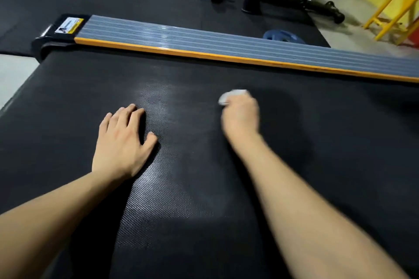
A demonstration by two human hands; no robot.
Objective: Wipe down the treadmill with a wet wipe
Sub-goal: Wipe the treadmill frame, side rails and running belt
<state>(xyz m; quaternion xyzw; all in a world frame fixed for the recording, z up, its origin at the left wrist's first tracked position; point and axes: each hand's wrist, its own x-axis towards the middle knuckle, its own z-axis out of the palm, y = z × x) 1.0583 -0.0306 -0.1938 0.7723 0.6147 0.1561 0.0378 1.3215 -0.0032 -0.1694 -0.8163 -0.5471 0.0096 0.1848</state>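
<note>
Pressure matters here: my right hand (240, 113), fisted on the wet wipe (229, 95), scrubs the treadmill belt (340, 142) while my left hand (123, 140) braces flat, fingers spread.

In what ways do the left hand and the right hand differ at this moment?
The left hand lies flat and open on the treadmill belt, holding nothing; the right hand is closed around a white wet wipe. The left hand looks sharp, the right hand blurred. Both are bare and rest on the belt.

The right hand (240, 113) is smeared by motion blur, its fingers curled over the wipe (229, 96) — only a pale edge shows. The belt (204, 188) and side rail (249, 48) run off the picture's edge — the rail's label (69, 25) too small to read.
</note>
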